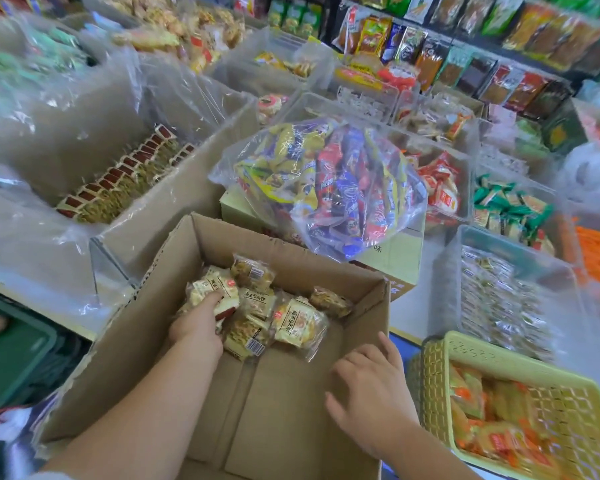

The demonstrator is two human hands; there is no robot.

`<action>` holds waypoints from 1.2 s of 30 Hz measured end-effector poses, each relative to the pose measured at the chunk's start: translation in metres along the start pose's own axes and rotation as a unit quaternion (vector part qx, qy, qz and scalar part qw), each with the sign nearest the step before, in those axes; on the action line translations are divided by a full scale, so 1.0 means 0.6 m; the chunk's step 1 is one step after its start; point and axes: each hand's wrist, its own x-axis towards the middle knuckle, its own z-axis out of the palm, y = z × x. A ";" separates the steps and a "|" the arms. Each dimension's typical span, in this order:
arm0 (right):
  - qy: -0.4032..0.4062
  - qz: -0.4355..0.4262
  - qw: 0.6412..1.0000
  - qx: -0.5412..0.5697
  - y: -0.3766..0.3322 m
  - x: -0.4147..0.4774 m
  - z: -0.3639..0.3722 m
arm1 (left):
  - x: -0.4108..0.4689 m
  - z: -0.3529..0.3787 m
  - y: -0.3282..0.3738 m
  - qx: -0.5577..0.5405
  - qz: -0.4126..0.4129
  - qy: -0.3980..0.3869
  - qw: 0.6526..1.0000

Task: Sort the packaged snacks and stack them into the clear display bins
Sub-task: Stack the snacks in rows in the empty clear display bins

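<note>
Head view: left hand (199, 329) grips snack packets (293, 323) at the box's (274, 403) twelve o'clock — likely gathering a stack — right hand (368, 386) spread, empty.

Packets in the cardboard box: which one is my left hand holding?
The cream packet with the red edge at the pile's left end. The left hand curls its fingers over it, while the other packets lie farther right.

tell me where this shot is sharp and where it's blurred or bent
Head view: sharpest on the packs in the box; shelf goods and basket smear toward the bent wide-angle edges; glare streaks the clear bag.
</note>
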 end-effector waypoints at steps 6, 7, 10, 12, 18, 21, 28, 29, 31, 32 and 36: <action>0.021 -0.023 0.994 0.100 0.002 -0.006 -0.011 | -0.147 -0.049 -0.027 0.036 0.143 -0.117 0.982; 0.033 -0.034 0.989 0.137 0.005 -0.007 -0.015 | -0.172 -0.057 -0.032 0.054 0.165 -0.147 0.974; 0.090 -0.116 0.970 0.191 0.025 -0.009 -0.031 | -0.242 -0.071 -0.042 0.142 0.185 -0.241 0.942; 0.171 -0.218 0.948 0.154 0.044 -0.013 -0.051 | -0.285 -0.073 -0.056 0.196 0.171 -0.297 0.919; 0.275 -0.364 0.881 0.127 0.147 -0.058 -0.099 | -0.406 -0.044 -0.156 0.210 0.149 -0.311 0.915; 0.288 -0.369 0.871 0.151 0.228 -0.091 -0.101 | -0.456 0.000 -0.225 0.125 0.126 -0.324 0.929; 0.255 -0.329 0.889 0.192 0.412 -0.159 -0.081 | -0.521 0.138 -0.350 0.094 0.070 -0.299 0.947; 0.256 -0.323 0.889 0.202 0.433 -0.163 -0.081 | -0.526 0.155 -0.362 0.103 0.078 -0.295 0.947; 0.253 -0.310 0.892 0.210 0.476 -0.165 -0.078 | -0.526 0.184 -0.383 0.125 0.115 -0.272 0.947; 0.250 -0.301 0.895 0.215 0.497 -0.163 -0.074 | -0.525 0.198 -0.390 0.136 0.130 -0.252 0.949; 0.249 -0.208 0.897 0.302 0.582 -0.148 -0.049 | -0.511 0.254 -0.409 0.170 0.156 -0.225 0.947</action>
